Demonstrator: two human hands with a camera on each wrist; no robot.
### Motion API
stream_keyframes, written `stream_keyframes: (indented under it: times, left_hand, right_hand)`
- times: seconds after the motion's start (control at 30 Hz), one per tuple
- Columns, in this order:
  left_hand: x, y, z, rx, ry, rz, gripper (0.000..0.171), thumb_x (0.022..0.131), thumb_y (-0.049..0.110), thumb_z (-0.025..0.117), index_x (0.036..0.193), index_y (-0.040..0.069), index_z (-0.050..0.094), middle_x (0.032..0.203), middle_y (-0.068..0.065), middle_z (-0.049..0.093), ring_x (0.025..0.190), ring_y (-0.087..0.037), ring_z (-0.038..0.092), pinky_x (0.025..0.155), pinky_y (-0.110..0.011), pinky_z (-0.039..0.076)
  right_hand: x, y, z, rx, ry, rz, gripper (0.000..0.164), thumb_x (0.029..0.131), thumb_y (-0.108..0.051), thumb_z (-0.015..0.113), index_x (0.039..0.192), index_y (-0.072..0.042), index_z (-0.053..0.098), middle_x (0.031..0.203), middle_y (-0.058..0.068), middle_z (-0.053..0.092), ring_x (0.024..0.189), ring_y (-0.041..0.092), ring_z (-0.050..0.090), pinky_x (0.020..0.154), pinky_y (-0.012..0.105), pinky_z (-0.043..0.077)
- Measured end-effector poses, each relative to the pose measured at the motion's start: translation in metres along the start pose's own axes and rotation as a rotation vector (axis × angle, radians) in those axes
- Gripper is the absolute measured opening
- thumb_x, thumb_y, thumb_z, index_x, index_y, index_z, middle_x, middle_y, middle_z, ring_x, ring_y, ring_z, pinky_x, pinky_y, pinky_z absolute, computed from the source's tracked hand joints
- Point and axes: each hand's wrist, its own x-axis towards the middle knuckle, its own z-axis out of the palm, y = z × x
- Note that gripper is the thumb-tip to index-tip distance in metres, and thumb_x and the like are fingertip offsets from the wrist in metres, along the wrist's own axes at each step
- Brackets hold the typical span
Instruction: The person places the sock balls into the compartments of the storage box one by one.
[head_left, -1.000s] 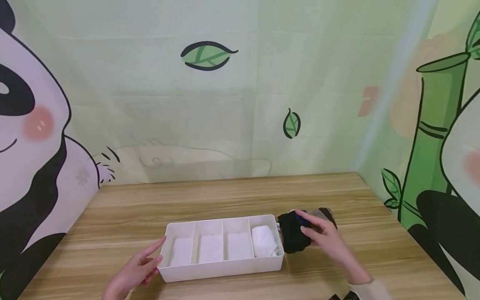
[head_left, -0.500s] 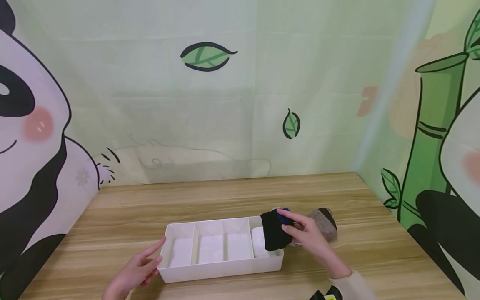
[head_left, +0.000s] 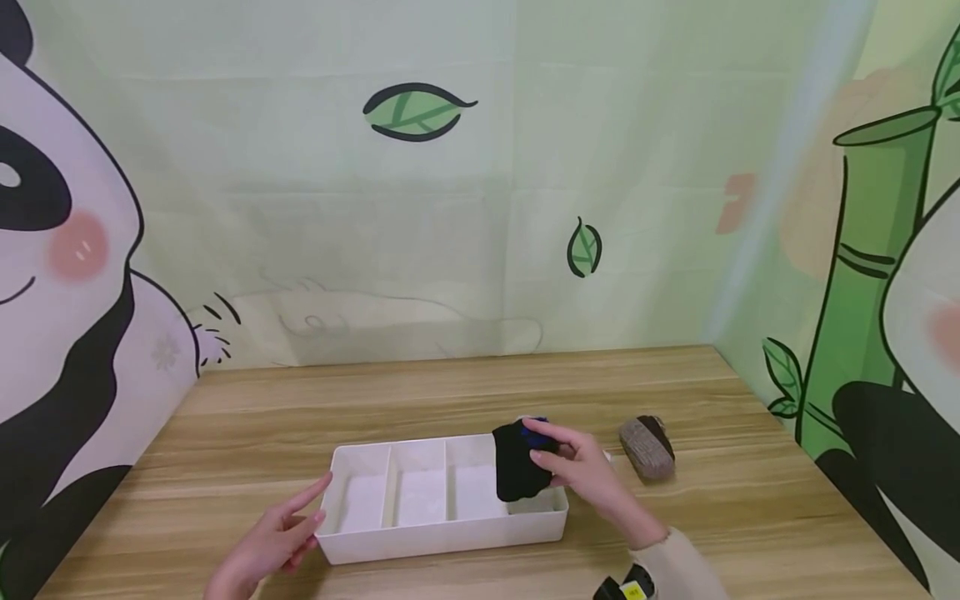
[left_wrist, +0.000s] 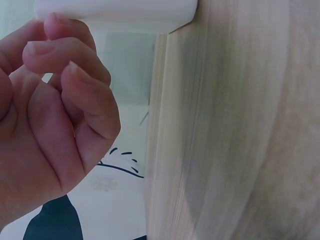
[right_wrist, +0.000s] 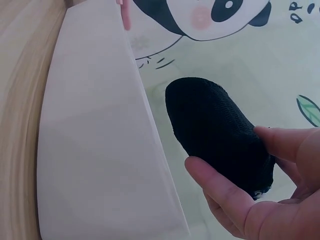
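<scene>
My right hand (head_left: 581, 467) pinches a folded black sock (head_left: 519, 467) with a blue patch between thumb and fingers. In the head view the sock hangs over the right part of a white divided box (head_left: 442, 537). The right wrist view shows the black sock (right_wrist: 215, 130) above the box's rim, apart from it. My left hand (head_left: 262, 546) touches the box's left end with its index finger straight. In the left wrist view the other fingers (left_wrist: 92, 110) bend loosely, and the box (left_wrist: 125, 12) is by the fingertips. The white cloth bundle in the right compartment is mostly hidden.
A folded grey-brown sock (head_left: 647, 448) lies on the wooden table (head_left: 750, 500) to the right of the box. Something small and whitish (head_left: 609, 457) shows behind my right hand. A panda-printed cloth (head_left: 450, 250) stands behind the table.
My right hand has carried the black sock leftward from beside the box to over its right part. The grey-brown sock is now uncovered. The left hand and the box have stayed put.
</scene>
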Motion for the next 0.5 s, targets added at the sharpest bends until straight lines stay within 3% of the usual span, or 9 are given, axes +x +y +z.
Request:
stream_keyframes:
  times: [0.27, 0.5]
  left_hand:
    - [-0.001, 0.0, 0.0, -0.001, 0.0, 0.004, 0.059, 0.093, 0.025, 0.049, 0.141, 0.01, 0.019, 0.065, -0.002, 0.044, 0.049, -0.009, 0.037, 0.047, -0.021, 0.035]
    - [-0.001, 0.0, 0.0, -0.008, 0.002, -0.005, 0.057, 0.093, 0.025, 0.048, 0.141, 0.01, 0.021, 0.064, -0.002, 0.044, 0.05, -0.009, 0.037, 0.047, -0.021, 0.034]
  right_hand:
    - [0.009, 0.002, 0.011, 0.093, -0.042, -0.006, 0.046, 0.087, -0.005, 0.057, 0.129, 0.005, 0.042, 0.118, 0.031, 0.046, 0.09, 0.031, 0.059, 0.064, 0.04, 0.05]
    - [0.016, -0.001, 0.022, 0.087, -0.047, -0.012, 0.045, 0.086, -0.006, 0.058, 0.128, 0.004, 0.044, 0.117, 0.028, 0.048, 0.087, 0.031, 0.06, 0.062, 0.04, 0.051]
